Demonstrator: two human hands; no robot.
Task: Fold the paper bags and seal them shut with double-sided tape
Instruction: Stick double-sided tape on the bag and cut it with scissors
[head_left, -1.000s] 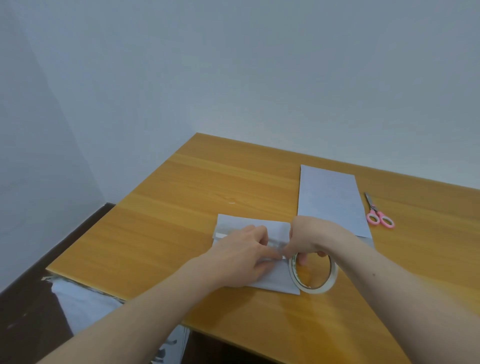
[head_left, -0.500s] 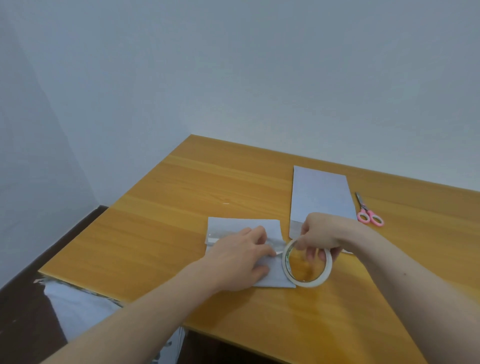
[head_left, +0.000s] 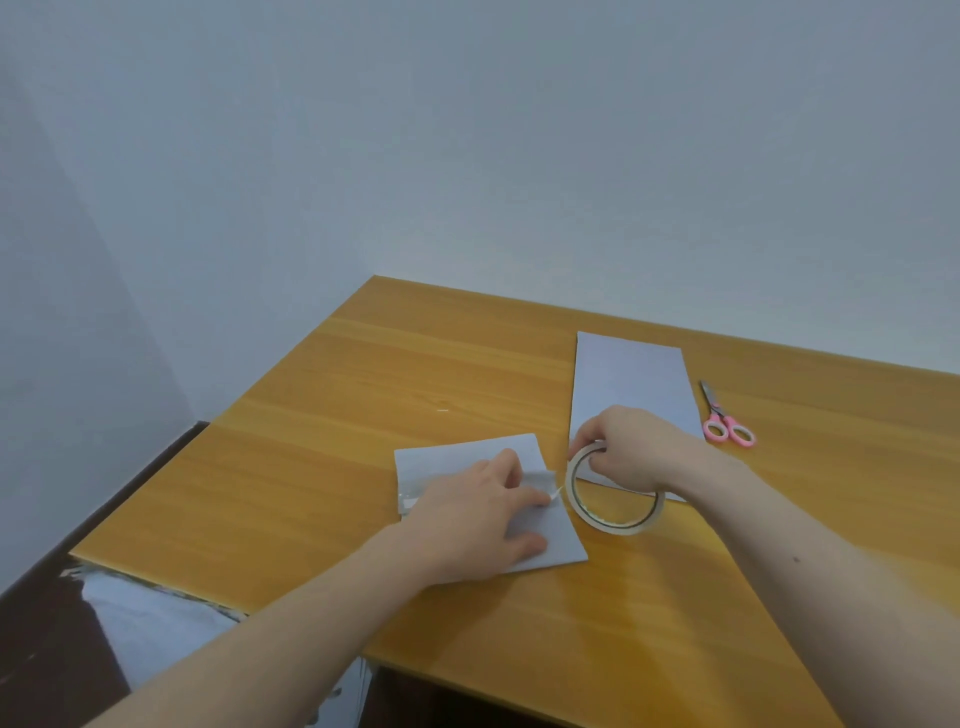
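Left hand (head_left: 467, 525) flat, fingers spread, pinning the folded white paper bag (head_left: 545, 540) near centre of the wooden worktop (head_left: 332, 415). Right hand (head_left: 626, 452) just right of it, fingers pinching the clear ring-shaped roll of double-sided tape (head_left: 613, 519), a short strand stretched to the bag. Risks: crooked tear, strand curling onto itself, bag skidding if pressure eases. Counted: two bags, second flat white paper bag (head_left: 634, 384) farther right; one roll; one pair of pink-handled scissors (head_left: 727, 423).

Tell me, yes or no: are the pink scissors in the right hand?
No: the pink scissors lie untouched on the table; the right hand grips the tape roll.
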